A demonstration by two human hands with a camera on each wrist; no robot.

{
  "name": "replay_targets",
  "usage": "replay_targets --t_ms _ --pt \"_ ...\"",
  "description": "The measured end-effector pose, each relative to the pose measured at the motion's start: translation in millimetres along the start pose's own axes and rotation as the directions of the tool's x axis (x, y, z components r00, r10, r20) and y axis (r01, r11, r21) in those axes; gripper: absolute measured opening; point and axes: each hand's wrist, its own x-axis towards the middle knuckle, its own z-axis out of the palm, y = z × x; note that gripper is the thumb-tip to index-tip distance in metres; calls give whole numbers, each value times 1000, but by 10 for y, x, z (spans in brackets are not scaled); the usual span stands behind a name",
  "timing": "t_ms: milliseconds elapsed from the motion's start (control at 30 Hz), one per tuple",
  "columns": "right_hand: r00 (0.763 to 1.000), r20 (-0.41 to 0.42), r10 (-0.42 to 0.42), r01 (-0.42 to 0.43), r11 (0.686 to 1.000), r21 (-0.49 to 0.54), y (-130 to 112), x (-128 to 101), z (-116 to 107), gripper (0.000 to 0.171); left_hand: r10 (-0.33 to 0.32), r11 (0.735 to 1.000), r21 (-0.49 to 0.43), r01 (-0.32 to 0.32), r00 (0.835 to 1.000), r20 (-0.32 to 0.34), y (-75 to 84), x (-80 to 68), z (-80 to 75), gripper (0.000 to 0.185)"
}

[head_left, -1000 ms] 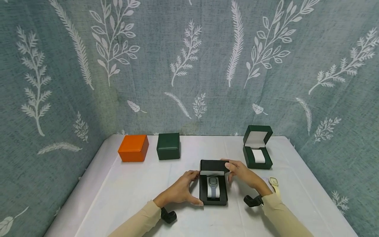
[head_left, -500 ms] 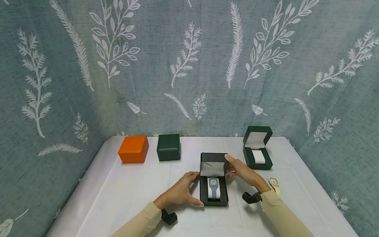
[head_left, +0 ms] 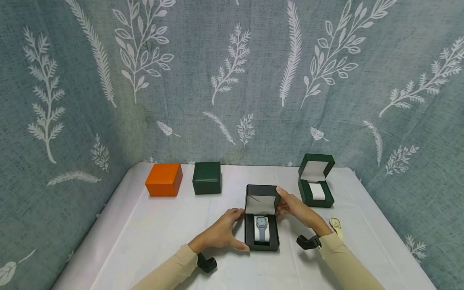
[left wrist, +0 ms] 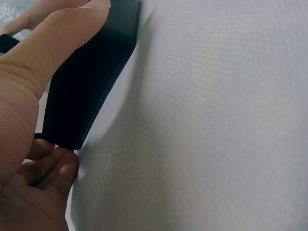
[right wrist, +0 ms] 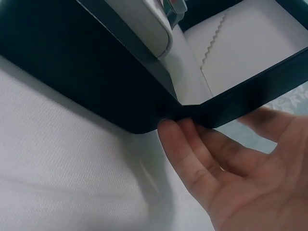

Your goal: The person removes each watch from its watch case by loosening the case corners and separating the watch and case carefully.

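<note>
A black watch box (head_left: 262,243) stands open at the table's middle. Inside, a watch (head_left: 261,224) with a grey-blue strap lies on a white cushion. My left hand (head_left: 222,233) grips the base's left side, thumb at the front corner. From the left wrist, the thumb (left wrist: 53,48) lies over the box wall (left wrist: 91,82) with the fingers (left wrist: 53,168) curled below. My right hand (head_left: 294,210) holds the upright lid (head_left: 262,191) by its right edge, thumb at the top corner. The right wrist view shows its fingers (right wrist: 192,159) at the hinge corner, under the lid's white lining (right wrist: 240,43).
An orange box (head_left: 164,179) and a closed dark green box (head_left: 206,178) sit at the back left. An open green box (head_left: 316,181) with a white cushion stands at the back right. A cream watch (head_left: 335,224) lies by my right wrist on the white tablecloth (head_left: 152,233).
The lid of the black box has swung from half shut to upright, my right hand rising with it. The left hand has stayed on the base.
</note>
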Motion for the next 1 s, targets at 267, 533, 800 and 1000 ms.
replay_targets --t_ms 267,533,800,1000 --pt "999 -43 7 -7 1000 -4 82 -35 -22 77 -7 1000 -1 7 1000 14 7 14 -3 120" --pt "962 -242 -125 69 971 -230 210 -195 29 49 0 999 35 -1 1000 11 4 0 -6 120" --pt "964 -207 -165 85 934 -348 230 -358 83 29 7 1000 12 -7 1000 4 8 -15 -16 120" --pt "975 -135 -177 124 936 -330 241 -410 166 30 3 1000 8 -3 1000 6 6 -20 -12 120"
